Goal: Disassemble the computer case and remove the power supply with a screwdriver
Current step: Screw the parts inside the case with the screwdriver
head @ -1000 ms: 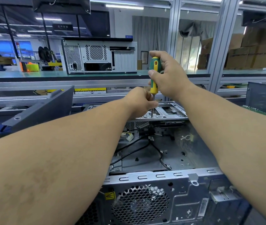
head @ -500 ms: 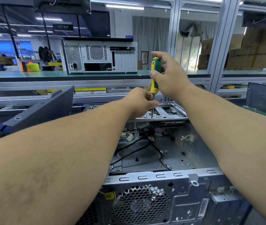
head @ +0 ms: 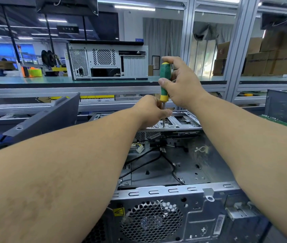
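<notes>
Little has moved: the right hand [head: 181,85] still grips the screwdriver [head: 164,81], upright on the drive bracket [head: 179,124]; the left hand [head: 149,110] pinches its shaft. Inside the open computer case [head: 156,193], the power supply isn't identifiable; likely heavy, rigid, best held by its sides.

Right hand [head: 181,85] grips green-and-yellow-handled screwdriver [head: 164,81] upright, tip on silver metal drive cage [head: 179,124] of open grey computer case [head: 174,199]; left hand [head: 149,111] pinches shaft, 7 o'clock of handle.
</notes>
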The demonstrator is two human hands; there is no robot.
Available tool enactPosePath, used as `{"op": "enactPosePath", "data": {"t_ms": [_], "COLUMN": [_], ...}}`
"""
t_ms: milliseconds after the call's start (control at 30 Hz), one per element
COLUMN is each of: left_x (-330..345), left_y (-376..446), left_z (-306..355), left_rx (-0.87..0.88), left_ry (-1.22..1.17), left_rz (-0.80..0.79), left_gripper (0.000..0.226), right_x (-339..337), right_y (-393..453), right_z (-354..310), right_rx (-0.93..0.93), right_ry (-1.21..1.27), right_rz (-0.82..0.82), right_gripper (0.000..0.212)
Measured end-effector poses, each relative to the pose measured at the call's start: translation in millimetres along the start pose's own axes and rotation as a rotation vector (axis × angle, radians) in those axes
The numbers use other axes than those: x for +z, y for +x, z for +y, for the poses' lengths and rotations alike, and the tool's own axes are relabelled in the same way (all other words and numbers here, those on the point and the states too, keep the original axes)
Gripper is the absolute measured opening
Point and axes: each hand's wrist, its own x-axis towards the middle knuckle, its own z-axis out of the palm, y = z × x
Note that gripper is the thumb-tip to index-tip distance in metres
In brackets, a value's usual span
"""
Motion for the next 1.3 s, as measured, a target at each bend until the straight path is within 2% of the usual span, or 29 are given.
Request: {"op": "enactPosePath", "data": {"t_ms": [233, 433, 633, 800, 967, 1133, 1300], "left_x": [-0.3, 2.1, 1.5, 0.5, 2.3, 2.2, 0.3], "left_y": [-0.4, 0.5, -1.2, -1.1, -0.5, -1.4, -0.9], "left_z": [6.2, 7.0, 1.9, 5.3, 7.9, 1.9, 4.9], "left_rx": [0.003, 0.000, -0.019, -0.003, 0.002, 0.001, 0.018], "left_ry": [0.089, 0.102, -0.002, 0.050, 0.071, 0.011, 0.063], "left_rz": [0.000, 0.040, 0.002, -0.002, 0.032, -0.003, 0.008], "left_gripper": [0.036, 0.041, 0.039, 0.038, 0.042, 0.041, 0.040], "right_x": [0.4, -0.6, 0.5, 0.3, 1.2, 1.4, 0.9], "right_y": [-0.6, -2.8, 0.5, 0.9, -1.4, 1.1, -0.8], "right_z": [-0.5, -2.6, -1.3, -0.4, -1.2, 1.7, -0.8], "right_rx": [-0.008, -0.036, 0.000, 0.017, -0.025, 0.010, 0.062], "right_ry": [0.029, 0.014, -0.003, 0.058, 0.018, -0.011, 0.059], "right_rz": [0.025, 0.026, -0.011, 0.022, 0.023, 0.022, -0.001], "right_gripper": [0.045, 0.059, 0.053, 0.046, 0.054, 0.055, 0.057]}}
